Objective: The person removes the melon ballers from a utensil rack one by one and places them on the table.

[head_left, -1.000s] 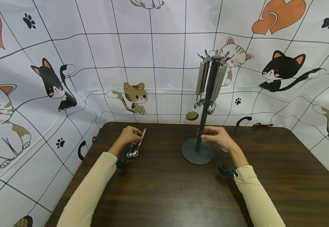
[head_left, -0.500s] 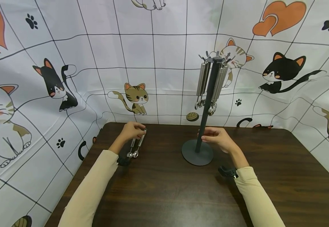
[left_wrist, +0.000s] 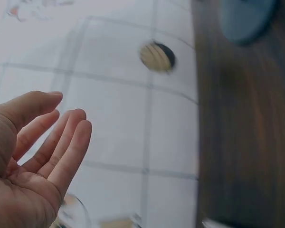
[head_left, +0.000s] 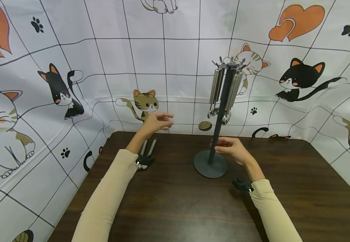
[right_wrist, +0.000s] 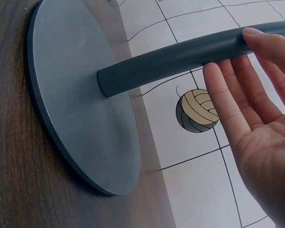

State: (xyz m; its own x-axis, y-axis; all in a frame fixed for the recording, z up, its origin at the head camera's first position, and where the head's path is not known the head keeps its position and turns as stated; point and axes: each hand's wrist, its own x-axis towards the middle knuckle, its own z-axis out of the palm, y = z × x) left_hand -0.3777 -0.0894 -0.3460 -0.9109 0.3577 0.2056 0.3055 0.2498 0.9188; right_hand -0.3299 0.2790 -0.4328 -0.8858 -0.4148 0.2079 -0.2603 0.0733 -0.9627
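My left hand (head_left: 155,124) is raised over the table's far edge, fingers loosely extended. In the left wrist view that hand (left_wrist: 42,166) has nothing in its grasp. Just below it, two metal utensils (head_left: 151,148) with long silvery handles and shiny rounded ends lie side by side, partly covered by the wrist strap. My right hand (head_left: 233,148) pinches the lower pole of a dark grey stand (head_left: 221,111) between thumb and fingers, as the right wrist view shows at the pole (right_wrist: 171,59). Several similar metal utensils (head_left: 234,89) hang from hooks around the stand's top.
The stand's round flat base (head_left: 200,168) rests on the dark brown wooden table (head_left: 175,201). A white sheet (head_left: 178,53) with grid lines and cartoon cats hangs behind the table and along both sides.
My left hand has left the utensils on the table, rising and moving rightward, fingers spreading. The right hand keeps its hold on the stand. The view has tilted slightly.
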